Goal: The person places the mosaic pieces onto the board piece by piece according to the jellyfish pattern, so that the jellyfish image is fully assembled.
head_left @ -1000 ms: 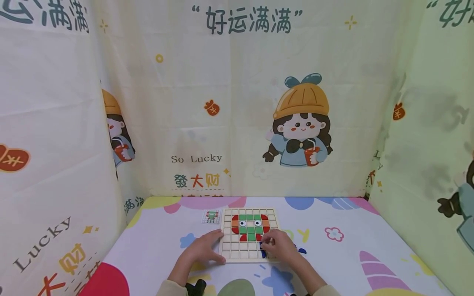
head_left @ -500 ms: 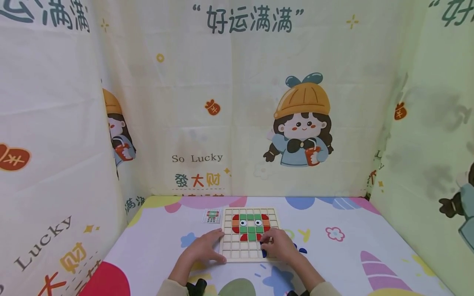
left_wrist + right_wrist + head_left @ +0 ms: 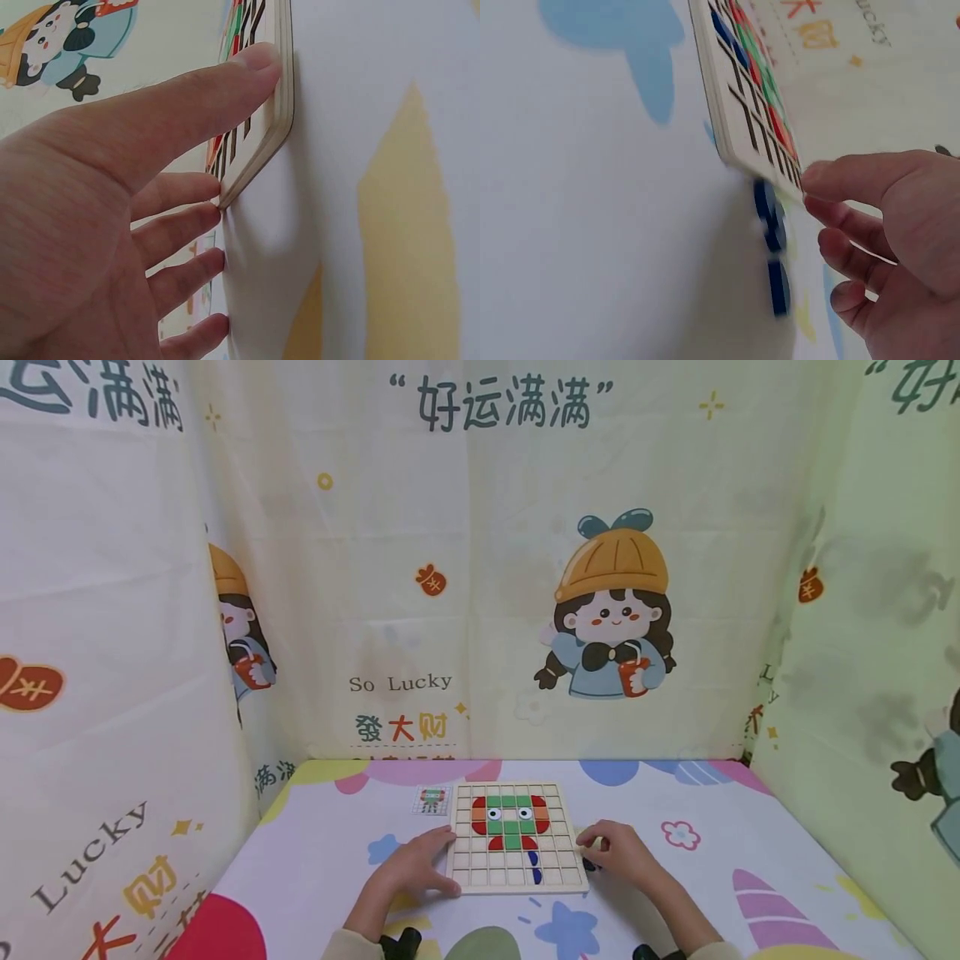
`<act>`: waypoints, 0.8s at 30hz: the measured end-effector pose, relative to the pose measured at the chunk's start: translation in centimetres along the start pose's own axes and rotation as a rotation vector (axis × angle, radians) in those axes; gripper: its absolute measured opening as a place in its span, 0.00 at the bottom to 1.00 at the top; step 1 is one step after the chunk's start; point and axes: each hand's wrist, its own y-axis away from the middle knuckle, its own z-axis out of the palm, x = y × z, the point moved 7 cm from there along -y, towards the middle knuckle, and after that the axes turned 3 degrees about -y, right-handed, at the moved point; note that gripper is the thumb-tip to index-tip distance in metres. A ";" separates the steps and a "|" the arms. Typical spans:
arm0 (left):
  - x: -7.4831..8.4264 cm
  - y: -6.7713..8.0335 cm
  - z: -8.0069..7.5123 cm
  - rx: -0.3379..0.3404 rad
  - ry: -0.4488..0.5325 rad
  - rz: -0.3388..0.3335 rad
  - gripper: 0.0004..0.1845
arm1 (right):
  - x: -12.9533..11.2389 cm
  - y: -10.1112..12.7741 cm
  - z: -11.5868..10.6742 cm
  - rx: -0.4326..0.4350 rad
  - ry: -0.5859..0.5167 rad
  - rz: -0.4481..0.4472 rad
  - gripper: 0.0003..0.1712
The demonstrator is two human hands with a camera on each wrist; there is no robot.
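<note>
A wooden grid board (image 3: 480, 858) lies on the table, with green, red and orange tiles and two eye tiles forming a face. Two blue half-round tiles (image 3: 534, 867) sit in its lower cells. My left hand (image 3: 412, 862) rests at the board's left edge, its thumb (image 3: 259, 60) against the near side and its fingers fairly straight. Beyond the right edge, my right hand (image 3: 621, 852) hovers with loosely bent fingers over several loose blue tiles (image 3: 778, 289). Nothing shows between its thumb and forefinger. In the head view this hand partly hides those tiles.
A small pattern card (image 3: 432, 800) lies by the board's far left corner. Printed cloth walls (image 3: 495, 727) stand at the back and both sides. The table cover (image 3: 675, 893) carries coloured shapes.
My right hand has moved right, off the board's lower cells to the loose tiles. It has let go of a blue tile, now visible in the grid. My left hand stays put.
</note>
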 end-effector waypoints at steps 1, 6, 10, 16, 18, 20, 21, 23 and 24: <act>0.0 0.0 0.0 -0.001 -0.006 0.001 0.46 | 0.4 0.2 -0.3 -0.011 0.004 -0.013 0.07; -0.2 -0.1 0.1 -0.003 -0.019 -0.010 0.46 | 1.5 0.7 -0.5 -0.067 -0.013 -0.073 0.10; -0.2 0.0 0.1 -0.002 -0.021 -0.005 0.47 | 2.0 0.7 -0.2 -0.060 -0.002 -0.041 0.12; -0.2 -0.1 0.1 0.004 -0.007 -0.011 0.47 | 1.9 0.9 -1.0 -0.014 0.030 -0.065 0.14; -0.3 -0.2 0.0 0.008 -0.009 -0.014 0.47 | 2.1 1.0 -1.1 -0.014 0.041 -0.063 0.14; -0.2 -0.2 0.0 0.012 -0.010 -0.011 0.47 | 2.3 1.0 -1.1 -0.019 0.043 -0.046 0.13; -0.3 -0.2 0.0 0.012 -0.008 -0.011 0.47 | 2.4 1.0 -1.0 -0.020 0.046 -0.032 0.13; -0.2 -0.2 0.0 0.012 -0.007 -0.006 0.46 | 2.5 1.0 -1.0 -0.020 0.044 -0.019 0.12; -0.1 -0.2 0.0 0.010 -0.004 -0.007 0.46 | 2.6 1.0 -1.0 -0.021 0.044 -0.011 0.12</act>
